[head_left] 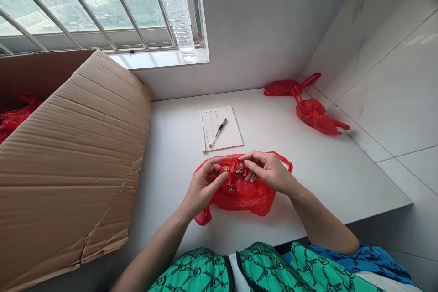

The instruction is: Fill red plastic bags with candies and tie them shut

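FREE: bare white surface (328, 169) right of the red plastic bag (246, 203) | BLOCKED LEFT: cardboard flap (75, 155) | AHEAD: notepad (228, 139), pen (217, 132) | FAR RIGHT: red bags (315, 116)

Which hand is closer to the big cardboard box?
The left hand is nearer: it is to the right of the cardboard box, not touching it. The right hand is farther away, on the other side of the left hand.
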Action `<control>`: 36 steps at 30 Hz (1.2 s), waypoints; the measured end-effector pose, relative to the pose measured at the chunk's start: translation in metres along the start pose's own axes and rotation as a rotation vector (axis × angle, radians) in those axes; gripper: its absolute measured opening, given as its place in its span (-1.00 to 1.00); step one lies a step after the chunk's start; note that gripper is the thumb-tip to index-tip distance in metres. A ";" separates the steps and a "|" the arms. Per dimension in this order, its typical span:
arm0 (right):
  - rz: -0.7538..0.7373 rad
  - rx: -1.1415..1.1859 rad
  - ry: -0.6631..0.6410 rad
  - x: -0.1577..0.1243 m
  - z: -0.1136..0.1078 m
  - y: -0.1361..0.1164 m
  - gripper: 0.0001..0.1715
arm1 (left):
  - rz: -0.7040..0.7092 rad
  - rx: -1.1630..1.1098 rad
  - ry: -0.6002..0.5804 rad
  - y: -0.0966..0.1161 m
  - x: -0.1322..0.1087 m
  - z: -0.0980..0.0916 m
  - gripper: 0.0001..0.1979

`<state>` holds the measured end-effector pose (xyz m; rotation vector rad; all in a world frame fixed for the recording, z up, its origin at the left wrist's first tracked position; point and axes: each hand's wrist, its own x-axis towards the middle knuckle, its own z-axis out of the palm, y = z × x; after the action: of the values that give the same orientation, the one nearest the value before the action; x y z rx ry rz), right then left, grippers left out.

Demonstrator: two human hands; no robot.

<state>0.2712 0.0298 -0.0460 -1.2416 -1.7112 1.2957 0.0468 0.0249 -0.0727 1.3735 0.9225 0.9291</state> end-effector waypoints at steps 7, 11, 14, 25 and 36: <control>-0.082 -0.214 0.044 0.003 0.011 -0.007 -0.72 | -0.001 -0.026 -0.041 -0.004 -0.002 0.002 -0.55; -0.066 -0.100 -0.046 0.001 0.019 -0.006 -0.73 | 0.043 0.118 -0.066 -0.005 -0.004 0.004 -0.54; -0.079 -0.061 -0.069 0.000 0.020 -0.006 -0.75 | 0.091 0.229 -0.051 -0.005 -0.004 0.004 -0.53; -0.113 -0.074 -0.030 0.001 0.019 -0.004 -0.75 | 0.181 0.290 -0.028 -0.005 -0.005 0.004 -0.53; -0.146 -0.382 -0.008 0.002 0.012 -0.004 -0.56 | 0.208 0.435 0.043 -0.006 -0.001 -0.007 -0.66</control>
<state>0.2586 0.0269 -0.0458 -1.2884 -2.0791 0.9164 0.0395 0.0264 -0.0790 1.8522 1.0706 0.9505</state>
